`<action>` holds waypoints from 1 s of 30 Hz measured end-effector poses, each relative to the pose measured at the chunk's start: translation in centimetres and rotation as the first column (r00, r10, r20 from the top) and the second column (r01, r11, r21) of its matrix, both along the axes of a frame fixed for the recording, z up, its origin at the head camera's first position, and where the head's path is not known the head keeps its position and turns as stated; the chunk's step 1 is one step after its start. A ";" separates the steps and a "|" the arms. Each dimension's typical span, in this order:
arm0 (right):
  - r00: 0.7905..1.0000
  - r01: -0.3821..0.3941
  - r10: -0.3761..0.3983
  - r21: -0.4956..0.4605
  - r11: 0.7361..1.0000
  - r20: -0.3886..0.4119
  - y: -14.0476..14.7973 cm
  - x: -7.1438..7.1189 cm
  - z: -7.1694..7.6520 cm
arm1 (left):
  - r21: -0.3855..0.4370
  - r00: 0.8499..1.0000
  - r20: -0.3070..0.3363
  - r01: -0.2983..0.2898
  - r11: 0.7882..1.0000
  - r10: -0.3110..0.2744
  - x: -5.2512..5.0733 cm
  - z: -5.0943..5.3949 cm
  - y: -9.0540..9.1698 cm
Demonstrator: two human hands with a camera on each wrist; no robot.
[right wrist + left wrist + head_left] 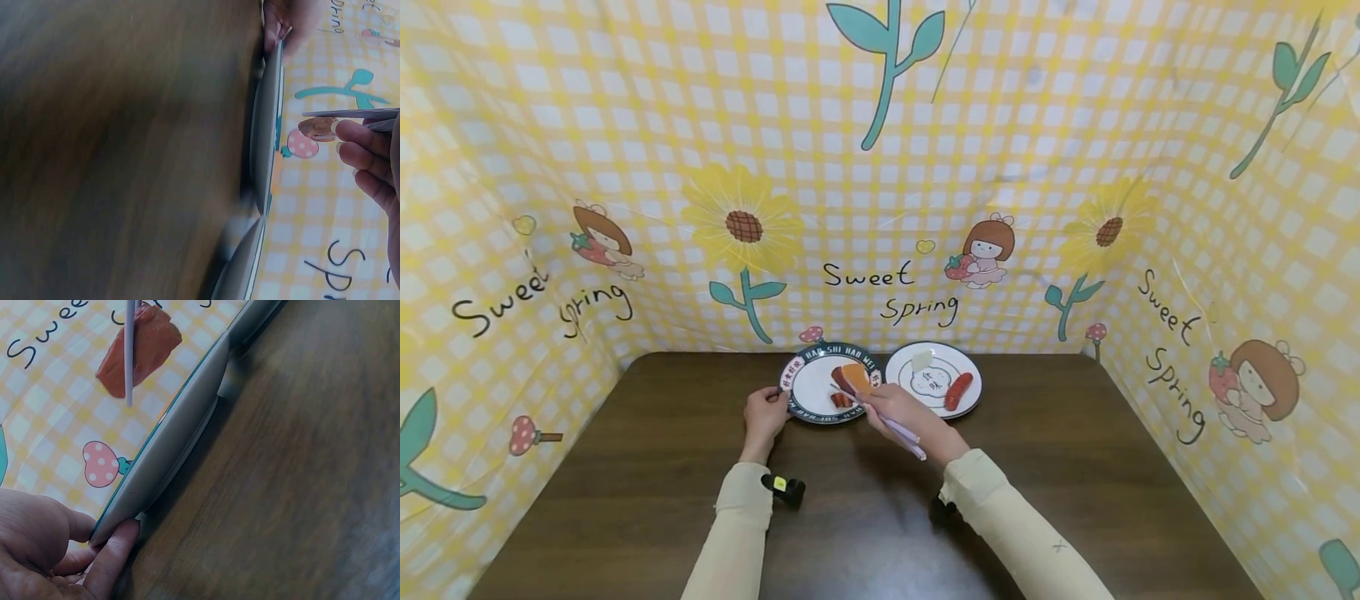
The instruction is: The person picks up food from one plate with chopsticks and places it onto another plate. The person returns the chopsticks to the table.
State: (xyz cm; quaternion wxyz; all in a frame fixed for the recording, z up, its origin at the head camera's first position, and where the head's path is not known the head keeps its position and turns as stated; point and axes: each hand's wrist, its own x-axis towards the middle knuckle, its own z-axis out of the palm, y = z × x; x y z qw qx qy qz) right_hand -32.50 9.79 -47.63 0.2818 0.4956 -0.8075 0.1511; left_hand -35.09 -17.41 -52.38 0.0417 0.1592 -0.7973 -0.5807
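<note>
Looking forward and down from the head, well back above the worktop (865,525), peering low from each wrist, close, tilted sideways, facing the cloth (865,200), sharing plate (172,447) and meat (153,344) between wrist views

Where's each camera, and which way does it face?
Head: worn on the head, facing forward and down at left plate and right plate; left hand, right hand and sleeves show.
Left wrist: on that wrist, facing the left hand pinching the left plate.
Right wrist: on that wrist, facing the right hand with chopsticks; left hand also shows.
Both wrist views share the food piece.
</note>
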 end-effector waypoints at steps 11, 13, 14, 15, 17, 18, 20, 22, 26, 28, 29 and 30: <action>0.999 -0.037 0.038 0.057 0.998 -0.025 -1.8 0.3 -0.6 | -0.002 1.000 -0.020 -0.004 1.000 0.004 -0.1 -0.2 -0.1; 0.998 -0.044 0.046 0.065 0.997 -0.035 -2.0 0.4 -0.7 | -0.004 1.000 -0.022 -0.008 1.000 0.008 -0.1 -0.3 -0.1; 0.998 -0.049 0.052 0.066 0.997 -0.034 -2.2 0.4 -0.8 | -0.003 1.000 -0.023 -0.009 1.000 0.009 -0.1 -0.3 -0.1; 0.998 -0.052 0.055 0.068 0.996 -0.033 -2.3 0.5 -0.8 | 0.000 1.000 -0.023 -0.011 1.000 0.011 -0.1 -0.3 -0.1; 0.998 -0.064 0.065 0.067 0.996 -0.016 -2.5 0.5 -0.9 | 0.004 1.000 -0.022 -0.012 1.000 0.012 0.0 -0.3 0.0; 0.998 -0.066 0.067 0.069 0.995 -0.007 -2.6 0.6 -0.9 | 0.007 1.000 -0.022 -0.008 1.000 0.009 0.0 -0.3 0.1; 0.998 -0.066 0.065 0.081 0.995 0.014 -2.7 0.6 -0.9 | 0.011 1.000 -0.015 -0.002 1.000 0.002 0.0 -0.3 0.2; 0.997 -0.066 0.063 0.093 0.993 0.038 -2.7 0.6 -1.0 | 0.011 1.000 -0.008 0.003 1.000 -0.003 0.0 -0.4 0.2; 0.994 -0.075 0.066 0.105 0.992 0.087 -2.7 0.4 -1.0 | 0.012 1.000 -0.004 0.002 1.000 -0.002 -0.1 -0.4 0.2; 0.990 -0.081 0.069 0.102 0.991 0.119 -2.7 0.3 -1.0 | 0.015 1.000 -0.011 -0.004 1.000 0.005 -0.1 -0.4 0.1; 0.990 -0.078 0.065 0.104 0.991 0.129 -2.7 0.3 -1.1 | 0.016 1.000 -0.015 -0.006 1.000 0.007 -0.1 -0.4 0.1; 0.989 -0.074 0.059 0.107 0.991 0.135 -2.7 0.2 -1.1 | 0.017 1.000 -0.019 -0.008 1.000 0.008 -0.1 -0.3 0.0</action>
